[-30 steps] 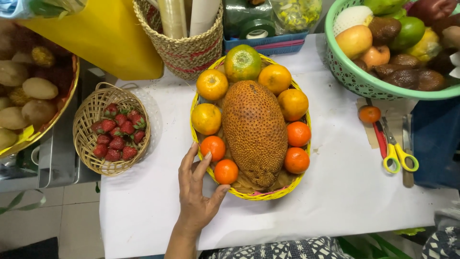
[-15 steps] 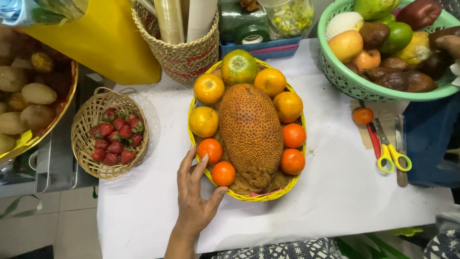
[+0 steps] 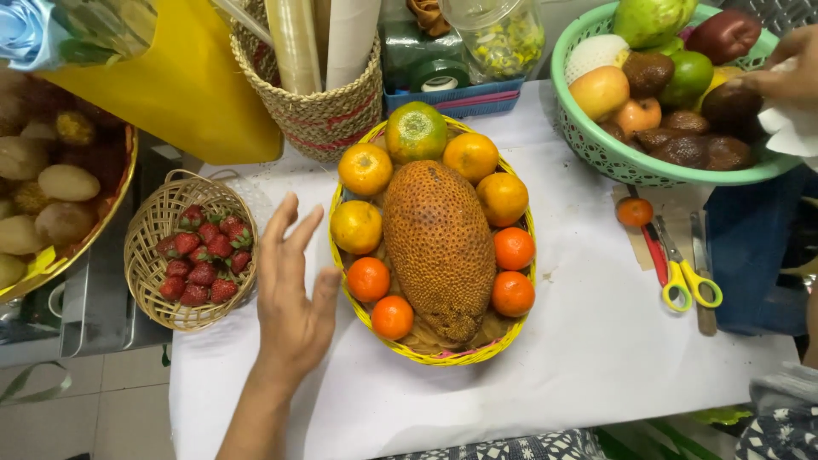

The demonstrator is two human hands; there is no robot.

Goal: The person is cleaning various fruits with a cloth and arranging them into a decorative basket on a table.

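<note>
My left hand [image 3: 294, 294] is open with its fingers spread. It hovers over the white cloth between the small wicker basket of strawberries [image 3: 146, 255] and the yellow oval basket [image 3: 336, 281], close to that basket's left rim. The yellow basket holds a large brown scaly fruit [image 3: 439, 247] ringed by oranges and tangerines, with a greenish orange [image 3: 416, 132] at the far end. My right hand [image 3: 780, 81] is at the top right edge, partly cut off. It holds a white piece of paper [image 3: 792, 128] against a dark fruit in the green basket [image 3: 630, 166].
Yellow-handled scissors [image 3: 690, 277], a red-handled tool and a knife lie right of the yellow basket, beside a small orange fruit [image 3: 635, 211]. A woven holder with rolls [image 3: 319, 111] stands behind. A tray of brown fruits [image 3: 51, 204] sits far left. The table edge drops off at left.
My left hand has come off the yellow basket's near-left rim and moved left, toward the strawberry basket. My right hand has come into view at the green basket.
</note>
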